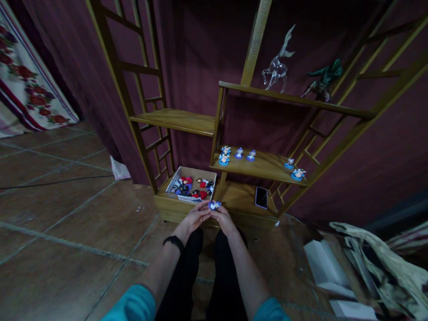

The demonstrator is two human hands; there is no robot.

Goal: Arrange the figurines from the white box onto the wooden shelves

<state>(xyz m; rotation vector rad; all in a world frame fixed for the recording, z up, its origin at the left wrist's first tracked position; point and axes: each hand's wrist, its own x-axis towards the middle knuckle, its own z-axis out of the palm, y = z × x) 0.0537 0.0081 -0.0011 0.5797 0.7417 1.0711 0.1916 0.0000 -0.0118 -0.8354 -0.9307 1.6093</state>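
Observation:
Between my two hands I hold a small purple-and-white figurine [214, 205], just in front of the shelf unit's low front edge. The fingers of my left hand [197, 215] are closed on its left side. On its other side, the fingers of my right hand [223, 217] grip it too. Right behind my hands stands an open cardboard box [172, 183] with several red, black and purple figurines [199, 194] in it. On the middle shelf [267, 167], several blue- and purple-based figurines [251, 155] stand in small groups at the left and right ends.
A phone [261, 197] lies on the bottom shelf at the right. Higher up are a clear glass horse [277, 71] and a dark green statuette [324, 80]. Wooden lattice sides frame the unit. A white box [326, 265] and crumpled cloth [388, 254] lie on the floor at right.

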